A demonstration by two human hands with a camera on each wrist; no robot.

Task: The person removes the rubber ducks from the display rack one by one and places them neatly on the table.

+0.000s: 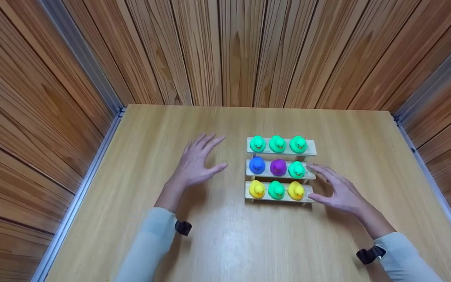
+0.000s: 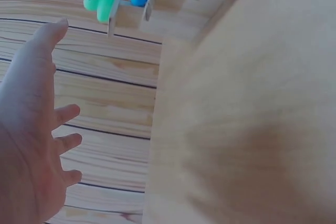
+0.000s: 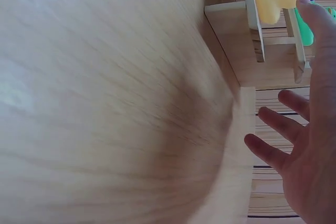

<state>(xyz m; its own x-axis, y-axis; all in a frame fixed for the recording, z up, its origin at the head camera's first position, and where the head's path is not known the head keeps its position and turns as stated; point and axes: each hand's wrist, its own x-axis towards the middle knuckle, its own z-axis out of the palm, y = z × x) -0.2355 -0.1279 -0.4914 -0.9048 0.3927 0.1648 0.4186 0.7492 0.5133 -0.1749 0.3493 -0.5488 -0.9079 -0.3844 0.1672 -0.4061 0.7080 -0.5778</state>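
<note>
A three-tier wooden rack (image 1: 311,148) carries rubber ducks: three green ones (image 1: 277,144) on the top tier; a blue duck (image 1: 257,165), a purple duck (image 1: 278,167) and a green duck in the middle; a yellow duck (image 1: 257,189), a green one and another yellow duck (image 1: 296,190) at the bottom. My right hand (image 1: 341,192) is at the rack's right end, fingers spread and holding nothing; whether it touches the rack I cannot tell. Left of the rack, my left hand (image 1: 195,164) hovers with spread fingers, apart from it and with nothing in it.
The rack stands on a light wooden table (image 1: 225,243), right of its middle. Wood-plank walls (image 1: 237,55) rise behind and at both sides, with metal rails (image 1: 88,172) along the table's side edges. Each wrist wears a small black device (image 1: 183,227).
</note>
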